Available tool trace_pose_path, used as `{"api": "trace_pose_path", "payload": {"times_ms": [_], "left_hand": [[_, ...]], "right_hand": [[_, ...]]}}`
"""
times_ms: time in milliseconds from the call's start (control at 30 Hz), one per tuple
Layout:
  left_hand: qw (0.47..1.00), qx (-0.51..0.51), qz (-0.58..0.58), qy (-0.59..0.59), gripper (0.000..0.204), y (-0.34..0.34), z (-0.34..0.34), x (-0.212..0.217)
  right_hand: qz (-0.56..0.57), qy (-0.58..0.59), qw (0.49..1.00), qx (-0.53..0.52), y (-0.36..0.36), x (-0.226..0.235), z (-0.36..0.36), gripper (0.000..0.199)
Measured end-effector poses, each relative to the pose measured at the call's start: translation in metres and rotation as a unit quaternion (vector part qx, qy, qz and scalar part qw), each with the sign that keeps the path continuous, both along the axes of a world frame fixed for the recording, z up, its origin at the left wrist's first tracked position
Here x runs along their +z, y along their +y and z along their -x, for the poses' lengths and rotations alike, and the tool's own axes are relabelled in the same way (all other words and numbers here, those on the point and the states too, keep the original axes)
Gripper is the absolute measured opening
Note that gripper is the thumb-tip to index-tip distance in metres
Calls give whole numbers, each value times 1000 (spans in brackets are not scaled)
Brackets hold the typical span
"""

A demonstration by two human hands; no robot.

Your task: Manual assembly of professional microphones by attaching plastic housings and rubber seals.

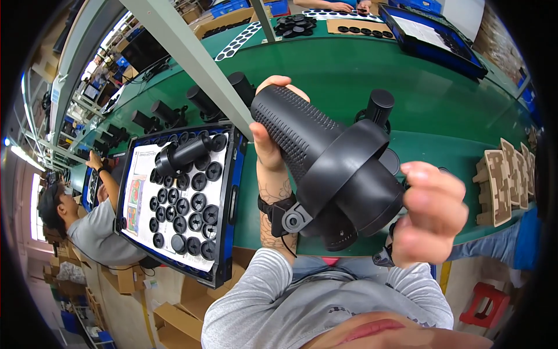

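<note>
I hold a large black flashlight-shaped device (325, 157) close to the camera above the green table (447, 110). My left hand (268, 136) grips its knurled, textured barrel. My right hand (430, 215) is curled around the wide round head end. A black band with a small clamp (295, 220) wraps the wide part of the body. A dark strap circles my left wrist.
A blue-rimmed tray (231, 203) at left holds several round black caps on a white sheet and one black cylinder. More black cylinders (203, 100) stand along the table. Tan cardboard pieces (503, 180) lie right. A seated person (87, 227) works at left; another blue tray (433, 35) sits far.
</note>
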State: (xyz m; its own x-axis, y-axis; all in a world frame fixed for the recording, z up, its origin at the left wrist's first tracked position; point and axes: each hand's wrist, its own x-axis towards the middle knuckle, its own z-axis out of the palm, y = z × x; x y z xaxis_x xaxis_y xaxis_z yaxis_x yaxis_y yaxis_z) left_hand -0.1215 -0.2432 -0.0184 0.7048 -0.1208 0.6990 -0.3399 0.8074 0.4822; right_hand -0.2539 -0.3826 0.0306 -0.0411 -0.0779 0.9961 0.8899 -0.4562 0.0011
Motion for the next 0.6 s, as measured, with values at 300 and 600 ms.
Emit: {"api": "trace_pose_path", "payload": {"times_ms": [300, 600], "left_hand": [[998, -52, 37, -15, 94, 1, -8, -9], [998, -34, 51, 11, 73, -2, 1, -2]], "right_hand": [[121, 275, 953, -26, -25, 16, 25, 88], [99, 131, 984, -72, -19, 6, 16, 39]]}}
